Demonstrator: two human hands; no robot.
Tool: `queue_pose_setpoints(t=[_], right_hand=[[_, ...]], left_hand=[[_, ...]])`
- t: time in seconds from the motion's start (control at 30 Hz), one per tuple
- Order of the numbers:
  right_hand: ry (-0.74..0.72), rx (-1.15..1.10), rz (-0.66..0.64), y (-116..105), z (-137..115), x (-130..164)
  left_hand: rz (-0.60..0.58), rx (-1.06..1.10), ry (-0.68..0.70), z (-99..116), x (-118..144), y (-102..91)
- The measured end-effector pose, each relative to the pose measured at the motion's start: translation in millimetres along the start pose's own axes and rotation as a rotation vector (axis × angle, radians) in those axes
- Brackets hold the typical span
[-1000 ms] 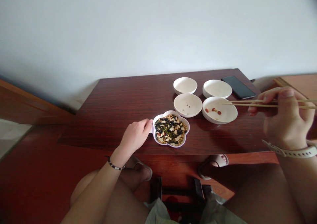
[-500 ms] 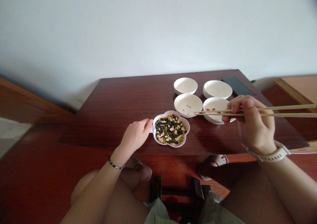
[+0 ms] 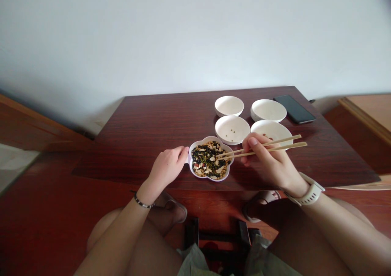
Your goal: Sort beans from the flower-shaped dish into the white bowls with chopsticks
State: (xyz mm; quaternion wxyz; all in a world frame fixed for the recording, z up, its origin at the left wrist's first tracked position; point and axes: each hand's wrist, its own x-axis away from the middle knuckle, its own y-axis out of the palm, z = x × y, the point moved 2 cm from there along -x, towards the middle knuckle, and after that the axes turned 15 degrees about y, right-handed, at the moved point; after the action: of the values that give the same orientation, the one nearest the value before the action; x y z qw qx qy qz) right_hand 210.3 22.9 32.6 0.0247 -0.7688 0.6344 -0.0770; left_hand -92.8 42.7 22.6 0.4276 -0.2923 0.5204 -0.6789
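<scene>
My left hand is closed on the short handle of a white flower-shaped dish, which holds a mix of beans, seeds and pale flakes. In my right hand is a pair of chopsticks; their tips reach into the right part of the mix. Whether anything sits between the tips is too small to tell. Just behind the dish, a white bowl has several small beans in it. Another white bowl, partly hidden by my right hand, contains a few reddish-brown pieces.
Two more white bowls stand farther back, the right one beside a dark phone. All rest on a dark wooden table against a pale wall. My legs are under its front edge.
My right hand has moved left and toward me, bringing the chopstick tips from above the bean bowl down into the mix. The left hand and dish have stayed put.
</scene>
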Motion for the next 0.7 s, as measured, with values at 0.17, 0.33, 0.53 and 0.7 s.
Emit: queue_pose_setpoints(t=[0.17, 0.33, 0.53, 0.7], right_hand=[[0.010, 0.034, -0.021, 3.2, 2.7, -2.3], [-0.001, 0.078, -0.039, 5.6, -1.5, -1.5], [0.045, -0.023, -0.070, 8.3, 2.9, -0.9], [0.037, -0.009, -0.071, 10.2, 3.3, 0.3]], left_hand=[[-0.005, -0.007, 0.002, -0.4, -0.6, 0.7], [0.005, -0.013, 0.007, -2.5, -0.1, 3.2], [0.010, 0.000, -0.002, -2.4, -0.7, 3.9], [0.013, 0.003, 0.005, -2.0, -1.1, 3.0]])
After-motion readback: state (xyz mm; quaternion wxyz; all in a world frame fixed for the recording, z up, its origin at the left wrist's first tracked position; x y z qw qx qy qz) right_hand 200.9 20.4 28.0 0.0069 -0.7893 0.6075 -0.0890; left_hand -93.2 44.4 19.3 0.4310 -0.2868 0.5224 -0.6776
